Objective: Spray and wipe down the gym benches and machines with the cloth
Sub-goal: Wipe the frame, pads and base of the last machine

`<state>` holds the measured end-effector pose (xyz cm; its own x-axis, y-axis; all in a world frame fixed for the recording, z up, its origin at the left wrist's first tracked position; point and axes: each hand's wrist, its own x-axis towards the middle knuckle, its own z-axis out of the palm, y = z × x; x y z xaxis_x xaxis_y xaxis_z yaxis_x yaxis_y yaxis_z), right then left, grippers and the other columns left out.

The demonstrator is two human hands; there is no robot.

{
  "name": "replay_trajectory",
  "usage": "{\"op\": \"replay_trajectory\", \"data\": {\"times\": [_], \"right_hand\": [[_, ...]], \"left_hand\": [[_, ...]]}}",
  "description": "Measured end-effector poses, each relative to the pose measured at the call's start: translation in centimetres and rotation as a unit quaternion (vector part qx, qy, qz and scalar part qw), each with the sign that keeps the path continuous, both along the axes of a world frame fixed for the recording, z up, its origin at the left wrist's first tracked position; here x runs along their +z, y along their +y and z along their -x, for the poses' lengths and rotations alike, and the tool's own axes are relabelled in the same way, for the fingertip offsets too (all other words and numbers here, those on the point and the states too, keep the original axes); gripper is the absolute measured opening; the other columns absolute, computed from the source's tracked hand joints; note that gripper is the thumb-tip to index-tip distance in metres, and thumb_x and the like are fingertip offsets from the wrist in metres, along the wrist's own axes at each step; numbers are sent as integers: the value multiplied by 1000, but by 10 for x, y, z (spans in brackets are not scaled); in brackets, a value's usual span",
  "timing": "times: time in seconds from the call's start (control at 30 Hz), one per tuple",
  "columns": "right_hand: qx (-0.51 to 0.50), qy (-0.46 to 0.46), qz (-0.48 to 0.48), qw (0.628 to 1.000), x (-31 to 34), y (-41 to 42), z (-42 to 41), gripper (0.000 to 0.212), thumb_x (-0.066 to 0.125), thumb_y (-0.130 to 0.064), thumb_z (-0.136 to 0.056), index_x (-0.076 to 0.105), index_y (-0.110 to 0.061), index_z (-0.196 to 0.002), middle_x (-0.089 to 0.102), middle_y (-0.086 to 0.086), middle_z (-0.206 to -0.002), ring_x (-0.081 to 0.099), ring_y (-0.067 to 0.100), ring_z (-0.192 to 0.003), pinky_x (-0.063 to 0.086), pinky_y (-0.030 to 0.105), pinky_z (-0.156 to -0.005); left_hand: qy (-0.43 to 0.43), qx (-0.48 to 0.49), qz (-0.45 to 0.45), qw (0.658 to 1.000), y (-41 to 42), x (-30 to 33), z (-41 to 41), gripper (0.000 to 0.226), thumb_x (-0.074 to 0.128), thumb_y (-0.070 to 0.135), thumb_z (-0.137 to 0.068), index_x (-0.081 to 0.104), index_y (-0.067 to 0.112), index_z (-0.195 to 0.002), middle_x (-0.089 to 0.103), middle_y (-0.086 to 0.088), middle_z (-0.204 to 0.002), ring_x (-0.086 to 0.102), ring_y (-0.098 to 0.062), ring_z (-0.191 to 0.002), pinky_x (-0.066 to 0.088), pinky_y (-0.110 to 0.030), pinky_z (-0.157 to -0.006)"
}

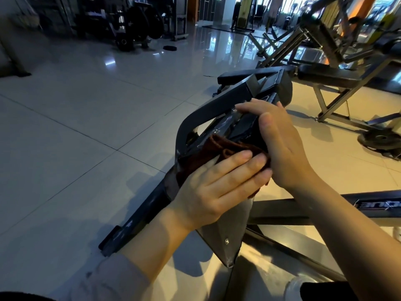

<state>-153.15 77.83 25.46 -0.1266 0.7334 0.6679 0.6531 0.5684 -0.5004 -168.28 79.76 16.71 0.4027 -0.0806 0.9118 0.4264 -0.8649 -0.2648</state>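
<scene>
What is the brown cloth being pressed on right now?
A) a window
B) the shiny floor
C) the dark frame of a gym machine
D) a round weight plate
C: the left hand presses the brown cloth flat against the dark machine frame, while the right hand rests on the frame beside it.
</scene>
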Motion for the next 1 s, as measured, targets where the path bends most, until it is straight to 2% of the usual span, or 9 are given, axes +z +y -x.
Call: {"op": "replay_trajectory", "data": {"times": [0.13, 0.27, 0.43, 0.6, 0.83, 1.0], "right_hand": [[-14, -9, -2, 1000, -1, 1, 2, 43, 19, -38, -99, 54, -31, -123, 48, -29, -122, 40, 1, -130, 12, 21, -115], [-21, -16, -10, 1000, -2, 1, 1, 41, 21, -38, -99, 55, -31, -121, 46, -33, -119, 41, 0, -128, 14, 22, -114], [-19, 6, -23, 1000, -2, 2, 4, 39, 23, -38, -99, 56, -29, -119, 52, -26, -118, 46, 6, -126, 19, 26, -114], [-5, 8, -7, 1000, -2, 2, 1, 42, 20, -37, -100, 57, -29, -118, 56, -19, -120, 44, 5, -128, 17, 24, -114], [-24, -9, -16, 1000, -3, 1, 1, 39, 23, -36, -99, 57, -29, -118, 50, -25, -116, 41, 0, -127, 17, 25, -115], [-21, 1, -27, 999, -3, 2, 3, 38, 25, -36, -99, 58, -29, -116, 53, -24, -115, 44, 2, -126, 21, 28, -114]], "left_hand": [[16, 51, 2, 999, 14, -25, 30, 59, 56, 9, -98, 29, 16, -150, 44, -7, -140, 31, -16, -142, 33, -34, -114], [11, 32, 51, 998, 6, -28, 33, 45, 54, 8, -99, 38, 15, -140, 47, -8, -133, 41, -20, -131, 37, -32, -112], [-12, 24, 79, 996, -12, -8, 20, 38, 52, 6, -100, 43, 11, -136, 46, -10, -134, 45, -25, -129, 36, -32, -113], [-46, -23, 82, 995, -15, 9, -8, 35, 56, 5, -98, 48, 8, -132, 46, -11, -136, 43, -26, -132, 39, -37, -111], [11, 30, 65, 997, 0, -26, 29, 46, 58, 6, -97, 39, 12, -139, 46, -9, -135, 38, -21, -134, 37, -32, -113], [10, 26, 71, 997, -11, -14, 23, 43, 55, 5, -98, 40, 10, -138, 46, -10, -136, 44, -24, -132, 36, -33, -113]]}}
